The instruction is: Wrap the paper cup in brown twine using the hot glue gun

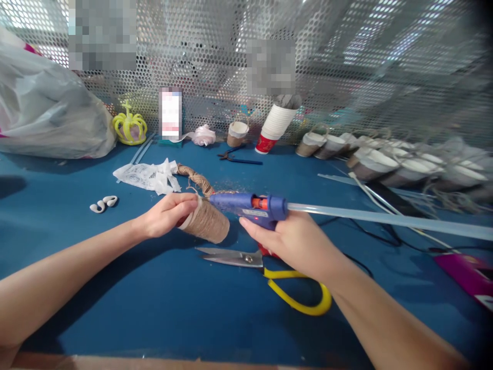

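Observation:
My left hand (168,215) is closed on the rim of a twine-wrapped paper cup (208,223), which lies tilted with its base toward the right. In my right hand (295,239) is a blue hot glue gun (246,205), with a long clear glue stick (385,218) sticking out of its back. The gun's nozzle points left, close to the cup's rim; whether it touches cannot be made out. Behind the cup lies a hank of brown twine (196,177). Yellow-handled scissors (246,258) rest below the glue gun, partly behind my right hand.
Crumpled white plastic (148,176) and white earbuds (103,203) lie left. Along the back stand a yellow crown-shaped piece (130,126), a phone (170,114), pliers (241,158) and stacked paper cups (275,126). Several wrapped cups (416,167) crowd the right; a black cord (400,244) crosses there.

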A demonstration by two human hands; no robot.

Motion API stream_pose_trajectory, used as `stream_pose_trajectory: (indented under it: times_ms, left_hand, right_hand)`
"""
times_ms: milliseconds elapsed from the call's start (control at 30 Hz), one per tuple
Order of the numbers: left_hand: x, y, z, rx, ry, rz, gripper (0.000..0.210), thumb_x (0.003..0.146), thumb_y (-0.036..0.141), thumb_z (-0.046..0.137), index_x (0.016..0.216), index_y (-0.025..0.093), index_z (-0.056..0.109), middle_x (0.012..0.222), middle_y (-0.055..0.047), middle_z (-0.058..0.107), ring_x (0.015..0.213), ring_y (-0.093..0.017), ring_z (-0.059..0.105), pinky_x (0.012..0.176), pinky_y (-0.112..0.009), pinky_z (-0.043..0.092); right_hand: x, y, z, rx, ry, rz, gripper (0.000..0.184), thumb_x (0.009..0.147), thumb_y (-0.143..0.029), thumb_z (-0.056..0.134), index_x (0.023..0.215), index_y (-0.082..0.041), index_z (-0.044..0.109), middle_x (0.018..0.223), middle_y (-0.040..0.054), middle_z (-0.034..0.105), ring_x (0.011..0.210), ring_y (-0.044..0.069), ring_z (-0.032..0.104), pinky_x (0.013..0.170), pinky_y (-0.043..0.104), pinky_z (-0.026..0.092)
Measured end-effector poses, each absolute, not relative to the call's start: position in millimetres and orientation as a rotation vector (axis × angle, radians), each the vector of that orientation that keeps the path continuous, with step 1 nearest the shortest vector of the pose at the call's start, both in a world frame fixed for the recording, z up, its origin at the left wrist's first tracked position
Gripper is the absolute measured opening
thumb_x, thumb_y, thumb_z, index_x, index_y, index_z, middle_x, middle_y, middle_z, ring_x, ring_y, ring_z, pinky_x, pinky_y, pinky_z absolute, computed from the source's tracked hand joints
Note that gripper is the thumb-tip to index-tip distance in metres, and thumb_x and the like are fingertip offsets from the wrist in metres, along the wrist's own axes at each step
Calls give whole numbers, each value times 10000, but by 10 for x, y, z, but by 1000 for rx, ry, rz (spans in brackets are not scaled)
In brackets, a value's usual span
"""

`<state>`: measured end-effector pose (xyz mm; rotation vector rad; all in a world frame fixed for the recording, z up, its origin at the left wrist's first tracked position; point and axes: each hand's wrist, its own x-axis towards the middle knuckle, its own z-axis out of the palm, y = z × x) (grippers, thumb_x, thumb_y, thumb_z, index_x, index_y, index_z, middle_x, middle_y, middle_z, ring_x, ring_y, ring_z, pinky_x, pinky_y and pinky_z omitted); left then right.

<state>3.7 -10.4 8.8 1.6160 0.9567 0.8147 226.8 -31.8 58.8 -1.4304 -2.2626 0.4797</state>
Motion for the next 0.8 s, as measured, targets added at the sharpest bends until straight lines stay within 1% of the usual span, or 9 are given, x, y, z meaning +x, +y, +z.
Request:
stream_pose_trajectory:
  times_ms: [133, 300, 400, 467, 533, 600, 700, 767, 800]
  left_hand:
    - [29, -96, 59, 1609, 954, 833, 282, 823, 338, 401, 598, 169, 384, 553, 54, 318, 509, -77, 290, 492, -206, 290]
    - [24, -89, 48, 1626, 959, 819, 290, 829, 353, 385, 605, 169, 379, 557, 54, 313, 510, -77, 281, 493, -209, 281]
    - [22, -86, 38, 1630, 964, 812, 295, 831, 361, 383, 606, 169, 368, 556, 55, 312, 508, -75, 274, 482, -208, 261]
    - [21, -85, 32, 1629, 956, 810, 294, 832, 368, 382, 616, 169, 369, 561, 55, 315, 507, -74, 276, 478, -206, 252]
    - [22, -86, 34, 1633, 951, 809, 292, 830, 376, 384, 623, 170, 373, 567, 54, 321, 510, -75, 285, 482, -206, 259]
    - [25, -91, 46, 1641, 958, 806, 291, 825, 379, 383, 624, 170, 377, 570, 53, 328, 513, -77, 294, 489, -208, 272]
    - [30, -101, 66, 1660, 978, 802, 286, 821, 377, 378, 626, 168, 391, 574, 50, 336, 519, -80, 300, 496, -211, 280]
    - [32, -106, 72, 1674, 988, 799, 292, 822, 382, 374, 630, 165, 399, 579, 47, 342, 526, -81, 307, 500, -211, 281]
    - [33, -107, 72, 1680, 992, 797, 298, 822, 388, 374, 627, 163, 398, 582, 46, 344, 529, -81, 311, 502, -211, 282]
  right_hand:
    - [2270, -284, 560, -1452, -2258, 469, 244, 756, -288, 525, 530, -211, 473, 487, -27, 536, 448, 117, 470, 490, 250, 400]
    - [2239, -256, 553, -1414, -2246, 488, 209, 748, -255, 529, 550, -199, 495, 486, -25, 540, 460, 113, 489, 507, 247, 401]
    - [2226, -249, 575, -1463, -2135, 709, 243, 755, -285, 538, 541, -197, 461, 411, -46, 486, 378, 93, 453, 447, 238, 391]
    - [2239, -228, 590, -1487, -2017, 921, 232, 760, -317, 547, 582, -194, 465, 376, -65, 453, 336, 83, 429, 415, 230, 385]
    - [2274, -178, 595, -1439, -1914, 1056, 206, 748, -325, 569, 623, -187, 482, 371, -75, 440, 337, 76, 420, 417, 225, 385]
    - [2327, -95, 588, -1390, -1804, 1121, 186, 719, -321, 601, 644, -175, 512, 409, -65, 465, 375, 74, 432, 427, 219, 386]
    - [2419, 69, 564, -1396, -1613, 1167, 196, 665, -334, 650, 693, -157, 571, 576, -7, 577, 499, 88, 512, 465, 210, 413]
    - [2478, 181, 535, -1465, -1573, 1153, 232, 667, -369, 653, 713, -152, 588, 670, 25, 618, 553, 92, 541, 490, 202, 431]
    - [2504, 233, 512, -1512, -1584, 1130, 248, 686, -392, 640, 698, -150, 585, 676, 32, 622, 545, 88, 539, 487, 199, 432]
